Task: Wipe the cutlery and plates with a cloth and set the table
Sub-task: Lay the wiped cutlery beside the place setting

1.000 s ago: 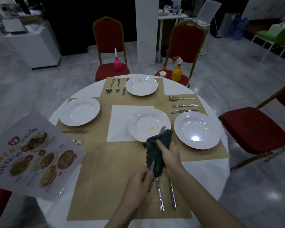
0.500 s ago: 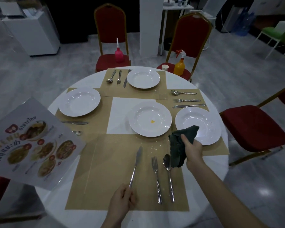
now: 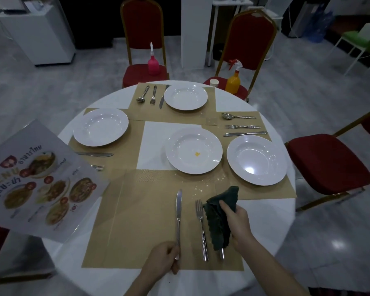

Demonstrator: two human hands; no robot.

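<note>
Step in hand: left hand (image 3: pixel 161 258) gripping knife (image 3: pixel 178 212) handle, laying it on near-edge placemat (image 3: pixel 141 221); right hand (image 3: pixel 237 223) clutching cloth (image 3: pixel 219 216) over spoon (image 3: pixel 222 253). Next, probably: wiping the stained plate (image 3: pixel 193 150), bench centre.

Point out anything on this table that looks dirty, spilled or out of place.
The centre plate carries a small yellow speck, so it looks unwiped. Pale crumbs are scattered on the near placemat below it. That plate also sits off the mat's middle, half on bare white tabletop.

left hand (image 3: pixel 161 258) grips knife (image 3: pixel 178 212) | right hand (image 3: pixel 237 224) holds cloth (image 3: pixel 219 218) over spoon (image 3: pixel 222 253)
</note>
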